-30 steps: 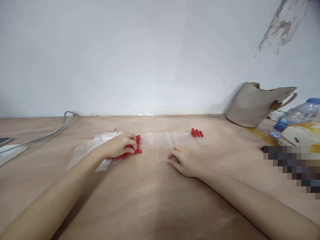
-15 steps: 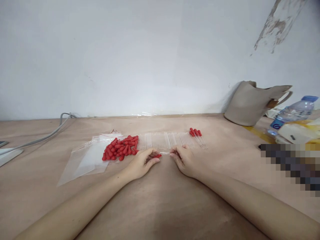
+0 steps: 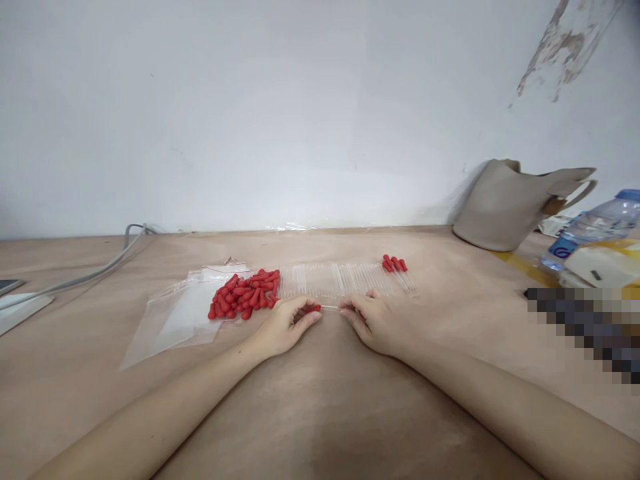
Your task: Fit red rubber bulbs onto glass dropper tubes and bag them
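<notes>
My left hand (image 3: 287, 325) is closed around a red rubber bulb (image 3: 313, 309), mostly covered by the fingers. A clear dropper tube (image 3: 330, 308) spans the gap between my hands, its left end at the mouth of the bulb. My right hand (image 3: 369, 320) pinches the tube's other end. Behind the hands lies a row of clear dropper tubes (image 3: 315, 280). Left of that row is a heap of red rubber bulbs (image 3: 245, 293). At its right end, several droppers with red bulbs (image 3: 395, 263) lie side by side.
Clear zip bags (image 3: 170, 327) lie flat left of the heap. A grey cable (image 3: 100, 272) runs along the left. On the right stand a beige bag (image 3: 510, 207) and a plastic bottle (image 3: 595, 230). A white wall (image 3: 300, 120) rises behind the table.
The tube's left end now meets the bulb in my left hand; before, the bulb sat slightly below the tube's line. The whole view has shifted slightly.
</notes>
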Demonstrator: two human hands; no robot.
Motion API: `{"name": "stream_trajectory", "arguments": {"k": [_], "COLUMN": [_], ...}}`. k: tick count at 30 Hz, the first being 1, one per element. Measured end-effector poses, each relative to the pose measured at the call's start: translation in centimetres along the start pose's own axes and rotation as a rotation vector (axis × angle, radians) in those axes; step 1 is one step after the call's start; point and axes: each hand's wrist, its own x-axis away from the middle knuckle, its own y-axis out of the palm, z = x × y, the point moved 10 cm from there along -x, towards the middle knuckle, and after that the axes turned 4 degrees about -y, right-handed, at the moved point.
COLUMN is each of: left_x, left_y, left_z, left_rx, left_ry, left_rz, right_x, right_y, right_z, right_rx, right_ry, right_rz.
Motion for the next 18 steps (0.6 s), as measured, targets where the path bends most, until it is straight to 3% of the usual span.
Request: {"name": "stream_trajectory", "arguments": {"k": [11,18], "left_x": [0.3,0.2], "left_y": [0.7,0.5], "left_z": [0.9,1.4], "left_rx": [-0.094,-0.175], "left_ry": [0.094,0.098], "left_rz": [-0.07,-0.033], "right_x": [-0.1,0.0], "right_y": [1.5,0.8], "right_z": [0.7,-0.5], "right_rx": [-0.152,0.145], "right_ry": [-0.044,-0.132], "right_rz": [-0.117,-0.06]}}
